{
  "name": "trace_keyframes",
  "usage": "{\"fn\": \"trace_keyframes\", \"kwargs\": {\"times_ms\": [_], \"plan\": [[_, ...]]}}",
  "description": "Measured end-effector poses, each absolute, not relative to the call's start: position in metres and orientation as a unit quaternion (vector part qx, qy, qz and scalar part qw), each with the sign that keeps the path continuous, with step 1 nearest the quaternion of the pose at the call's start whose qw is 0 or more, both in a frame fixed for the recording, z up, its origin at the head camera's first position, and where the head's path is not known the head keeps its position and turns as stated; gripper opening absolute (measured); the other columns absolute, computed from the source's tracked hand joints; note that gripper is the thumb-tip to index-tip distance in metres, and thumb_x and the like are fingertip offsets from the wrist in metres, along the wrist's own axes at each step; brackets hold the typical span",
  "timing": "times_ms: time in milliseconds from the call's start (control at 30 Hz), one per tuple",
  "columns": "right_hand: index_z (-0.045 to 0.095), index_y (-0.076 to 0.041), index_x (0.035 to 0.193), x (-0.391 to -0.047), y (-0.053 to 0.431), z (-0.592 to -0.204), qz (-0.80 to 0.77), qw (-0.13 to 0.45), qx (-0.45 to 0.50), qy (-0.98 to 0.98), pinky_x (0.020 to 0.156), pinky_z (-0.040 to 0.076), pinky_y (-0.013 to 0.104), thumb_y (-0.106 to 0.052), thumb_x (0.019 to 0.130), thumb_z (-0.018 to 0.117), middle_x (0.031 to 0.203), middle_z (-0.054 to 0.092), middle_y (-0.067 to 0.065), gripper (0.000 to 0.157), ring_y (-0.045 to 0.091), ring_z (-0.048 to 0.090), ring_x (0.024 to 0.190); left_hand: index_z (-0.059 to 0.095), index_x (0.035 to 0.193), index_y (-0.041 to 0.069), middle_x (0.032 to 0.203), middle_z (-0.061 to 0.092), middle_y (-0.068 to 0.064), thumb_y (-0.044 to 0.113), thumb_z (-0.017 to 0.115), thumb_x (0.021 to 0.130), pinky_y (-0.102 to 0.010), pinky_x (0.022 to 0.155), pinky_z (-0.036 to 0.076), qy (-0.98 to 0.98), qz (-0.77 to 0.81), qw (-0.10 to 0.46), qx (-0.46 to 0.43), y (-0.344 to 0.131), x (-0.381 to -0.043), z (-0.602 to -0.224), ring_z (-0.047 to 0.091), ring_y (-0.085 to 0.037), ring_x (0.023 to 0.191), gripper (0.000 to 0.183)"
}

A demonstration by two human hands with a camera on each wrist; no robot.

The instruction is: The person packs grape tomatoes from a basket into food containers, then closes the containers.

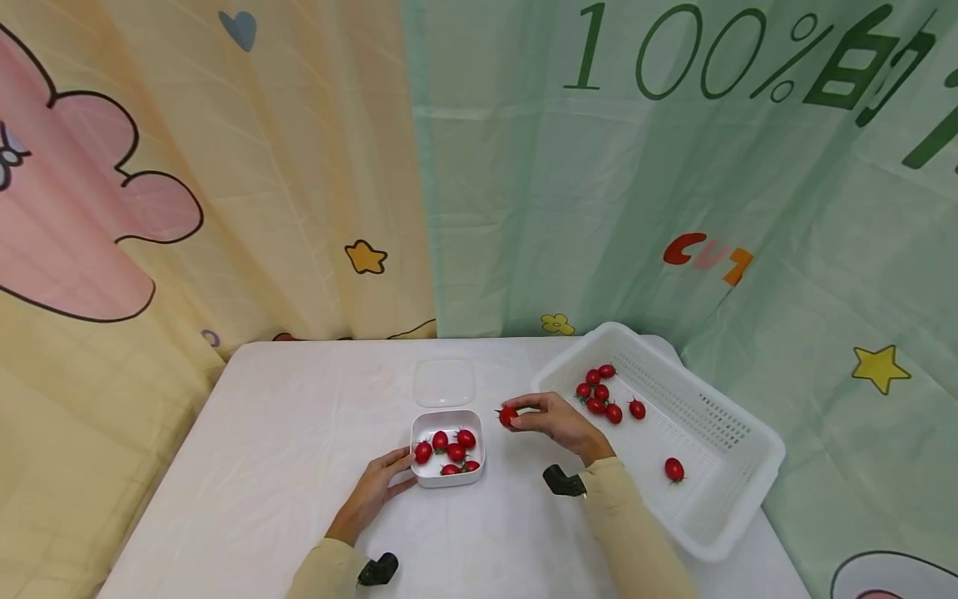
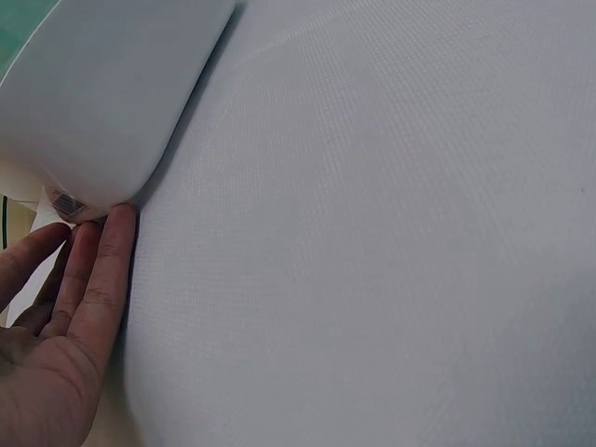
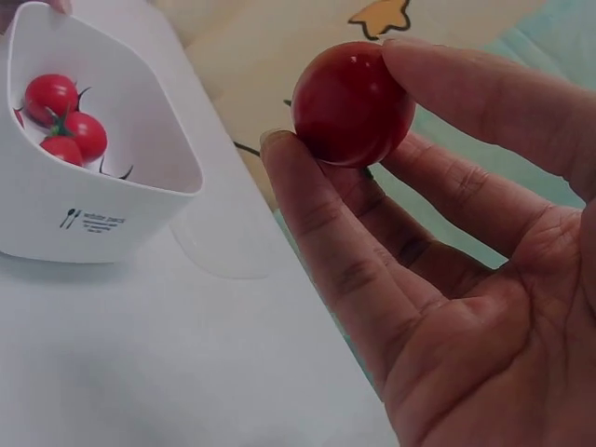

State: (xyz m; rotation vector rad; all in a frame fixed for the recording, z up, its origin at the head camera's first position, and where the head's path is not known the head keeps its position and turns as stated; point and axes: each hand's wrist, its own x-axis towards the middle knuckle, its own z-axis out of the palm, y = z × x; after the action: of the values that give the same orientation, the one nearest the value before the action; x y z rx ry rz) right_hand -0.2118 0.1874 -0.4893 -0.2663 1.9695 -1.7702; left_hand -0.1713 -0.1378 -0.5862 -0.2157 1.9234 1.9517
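**Round red cherry tomato (image 3: 352, 104) in the pinch of a bare right hand (image 1: 550, 420)**

The right grip pinches the tomato between thumb and fingertips, above the white cloth-covered counter (image 1: 262, 466), just beside a small white square plastic box (image 1: 451, 482) and between it and a large white perforated plastic basket (image 1: 629, 453). The bare left hand (image 1: 372, 495) touches the box's left side; its grip is spread, thumb and fingers apart. Six red cherry tomatoes with green stems (image 1: 456, 452) lie inside the box, whose wall carries a dark printed cutlery mark. Beyond the box, near the counter's far edge, lies a translucent square lid (image 1: 444, 383). The basket stands aslant along the counter's right edge, near the far right corner. Seven loose red cherry tomatoes (image 1: 595, 405) lie toward its far left end; an eighth (image 1: 674, 469) lies apart, toward the near end.
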Motion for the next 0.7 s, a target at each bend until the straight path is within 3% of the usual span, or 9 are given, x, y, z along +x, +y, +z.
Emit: {"fn": "trace_keyframes", "kwargs": {"times_ms": [267, 700], "plan": [[0.06, 0.006, 0.124, -0.217, 0.169, -0.497, -0.651, 0.25, -0.095, 0.711, 0.091, 0.054, 0.031, -0.014, 0.089, 0.069, 0.116, 0.065, 0.011, 0.042, 0.02, 0.063, 0.099, 0.035, 0.141, -0.012, 0.144, 0.036, -0.031, 0.026, 0.054, 0.099, -0.046, 0.098, 0.048, 0.683, 0.7, 0.196, -0.071, -0.137, -0.171, -0.584, 0.044, -0.043, 0.127, 0.06], [0.064, 0.005, 0.119, -0.219, 0.135, -0.514, -0.657, 0.265, -0.11, 0.698, 0.093, 0.053, 0.036, -0.011, 0.09, 0.068, 0.112, 0.067, 0.009, 0.033, 0.02, 0.065, 0.099, 0.037, 0.14, -0.013, 0.143, 0.038, -0.031, 0.024, 0.053, 0.1, -0.047, 0.097, 0.049, 0.685, 0.699, 0.19, -0.075, -0.137, -0.17, -0.585, 0.046, -0.042, 0.126, 0.057]]}}
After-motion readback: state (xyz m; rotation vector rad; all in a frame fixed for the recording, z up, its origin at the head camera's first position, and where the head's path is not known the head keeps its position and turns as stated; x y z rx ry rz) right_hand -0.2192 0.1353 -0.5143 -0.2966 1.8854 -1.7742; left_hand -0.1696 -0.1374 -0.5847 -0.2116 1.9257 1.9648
